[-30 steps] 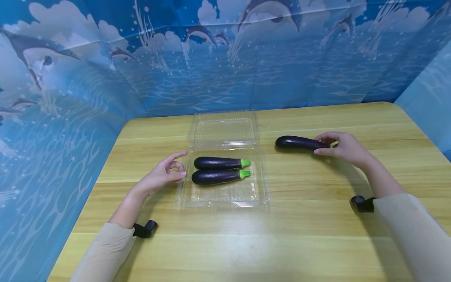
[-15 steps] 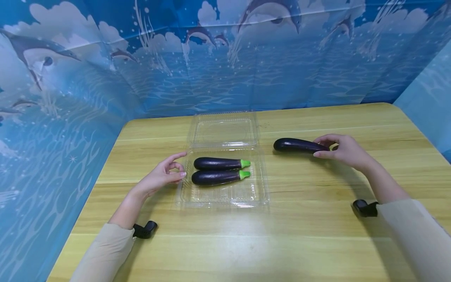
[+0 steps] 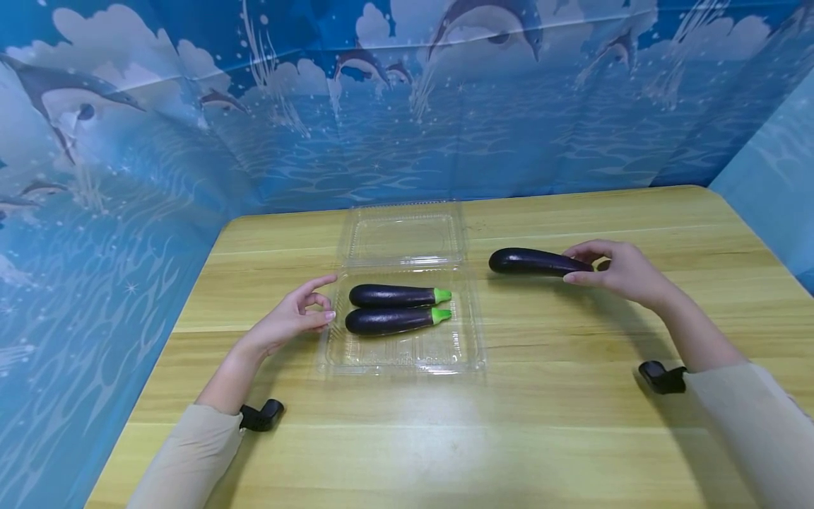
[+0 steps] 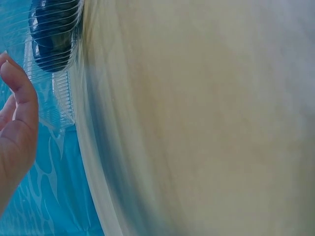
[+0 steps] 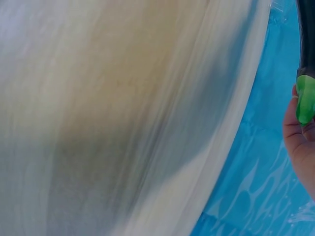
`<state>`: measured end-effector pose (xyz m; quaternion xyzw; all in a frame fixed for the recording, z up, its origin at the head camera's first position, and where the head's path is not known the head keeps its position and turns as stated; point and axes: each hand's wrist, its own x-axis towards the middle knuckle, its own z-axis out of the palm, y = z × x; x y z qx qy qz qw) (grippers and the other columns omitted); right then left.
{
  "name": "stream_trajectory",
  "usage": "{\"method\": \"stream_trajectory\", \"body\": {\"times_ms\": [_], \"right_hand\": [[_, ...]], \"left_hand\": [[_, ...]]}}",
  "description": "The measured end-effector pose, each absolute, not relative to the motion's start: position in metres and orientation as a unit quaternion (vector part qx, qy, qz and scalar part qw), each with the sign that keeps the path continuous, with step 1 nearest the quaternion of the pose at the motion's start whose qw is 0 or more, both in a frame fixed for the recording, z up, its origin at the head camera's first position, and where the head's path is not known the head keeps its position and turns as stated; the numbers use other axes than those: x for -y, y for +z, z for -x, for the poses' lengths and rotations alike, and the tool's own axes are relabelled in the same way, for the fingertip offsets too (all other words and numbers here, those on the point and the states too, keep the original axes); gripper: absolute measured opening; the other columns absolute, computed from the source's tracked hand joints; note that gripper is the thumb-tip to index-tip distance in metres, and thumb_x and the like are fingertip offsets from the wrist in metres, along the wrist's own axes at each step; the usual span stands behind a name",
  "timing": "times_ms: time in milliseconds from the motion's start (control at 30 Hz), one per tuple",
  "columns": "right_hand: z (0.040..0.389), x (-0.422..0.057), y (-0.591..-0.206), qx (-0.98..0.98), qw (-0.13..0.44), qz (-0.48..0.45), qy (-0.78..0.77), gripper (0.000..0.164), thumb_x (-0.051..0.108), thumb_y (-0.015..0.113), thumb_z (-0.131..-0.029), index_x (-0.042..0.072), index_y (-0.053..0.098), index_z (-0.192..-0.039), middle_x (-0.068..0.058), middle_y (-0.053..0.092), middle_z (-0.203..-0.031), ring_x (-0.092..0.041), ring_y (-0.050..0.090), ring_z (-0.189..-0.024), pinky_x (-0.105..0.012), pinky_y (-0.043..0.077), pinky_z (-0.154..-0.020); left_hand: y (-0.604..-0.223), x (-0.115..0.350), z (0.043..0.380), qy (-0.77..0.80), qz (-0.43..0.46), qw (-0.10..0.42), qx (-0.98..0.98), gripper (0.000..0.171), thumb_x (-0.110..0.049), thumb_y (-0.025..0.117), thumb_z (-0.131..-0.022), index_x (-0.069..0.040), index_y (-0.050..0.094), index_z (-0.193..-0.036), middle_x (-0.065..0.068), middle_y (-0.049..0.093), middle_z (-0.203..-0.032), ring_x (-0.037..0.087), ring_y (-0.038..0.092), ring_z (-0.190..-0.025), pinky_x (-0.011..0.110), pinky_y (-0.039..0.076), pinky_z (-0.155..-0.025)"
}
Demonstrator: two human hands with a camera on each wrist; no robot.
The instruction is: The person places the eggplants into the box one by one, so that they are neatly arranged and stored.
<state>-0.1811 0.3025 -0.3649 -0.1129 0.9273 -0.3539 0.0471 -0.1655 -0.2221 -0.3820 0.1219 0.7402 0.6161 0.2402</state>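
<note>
My right hand (image 3: 626,274) grips a dark purple eggplant (image 3: 533,261) at its stem end, the round end pointing left, right of the container. In the right wrist view its green stem (image 5: 306,98) shows by the fingers. Two more eggplants lie side by side in a clear plastic clamshell container (image 3: 407,357): a far one (image 3: 391,295) and a near one (image 3: 388,322), green stems to the right. At the container's left edge is my left hand (image 3: 289,318), index finger stretched out and thumb at the rim, holding no eggplant.
The container's clear lid (image 3: 407,237) lies folded back behind it. Under everything is a light wooden table (image 3: 407,438), with a blue dolphin-print cloth (image 3: 407,141) hanging along its far side. A black wrist camera (image 3: 262,415) sits below the left hand, another (image 3: 661,378) below the right.
The eggplant in my right hand has shifted slightly left, and its green stem has dropped out of sight in the head view. My left hand and the container have stayed put.
</note>
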Motion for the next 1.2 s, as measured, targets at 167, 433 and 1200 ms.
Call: {"method": "stream_trajectory", "body": {"times_ms": [167, 433, 1200], "right_hand": [[0.178, -0.296, -0.358, -0.926, 0.043, 0.116, -0.357, 0.044, 0.031, 0.070, -0.084, 0.007, 0.060, -0.120, -0.009, 0.057, -0.111, -0.005, 0.048, -0.092, -0.020, 0.044, -0.072], [0.175, -0.287, -0.352, -0.920, 0.039, 0.152, -0.359, 0.042, 0.027, 0.071, -0.083, 0.006, 0.061, -0.118, -0.009, 0.059, -0.108, -0.007, 0.049, -0.091, -0.019, 0.044, -0.070], [0.174, -0.263, -0.341, -0.911, 0.017, 0.208, -0.355, 0.036, 0.021, 0.075, -0.080, 0.009, 0.065, -0.112, -0.003, 0.062, -0.097, -0.010, 0.051, -0.085, -0.022, 0.044, -0.069]], "left_hand": [[-0.381, 0.221, 0.165, 0.615, -0.122, 0.239, -0.742, 0.070, -0.004, 0.061, -0.089, -0.011, 0.024, -0.147, 0.007, 0.047, -0.096, 0.009, 0.055, -0.073, 0.024, 0.049, -0.068], [-0.381, 0.222, 0.166, 0.615, -0.121, 0.241, -0.741, 0.069, -0.004, 0.061, -0.089, -0.011, 0.025, -0.147, 0.007, 0.047, -0.096, 0.009, 0.054, -0.072, 0.024, 0.048, -0.067], [-0.380, 0.222, 0.165, 0.614, -0.124, 0.240, -0.742, 0.069, -0.004, 0.061, -0.089, -0.011, 0.024, -0.147, 0.008, 0.047, -0.096, 0.009, 0.053, -0.072, 0.024, 0.048, -0.067]]}}
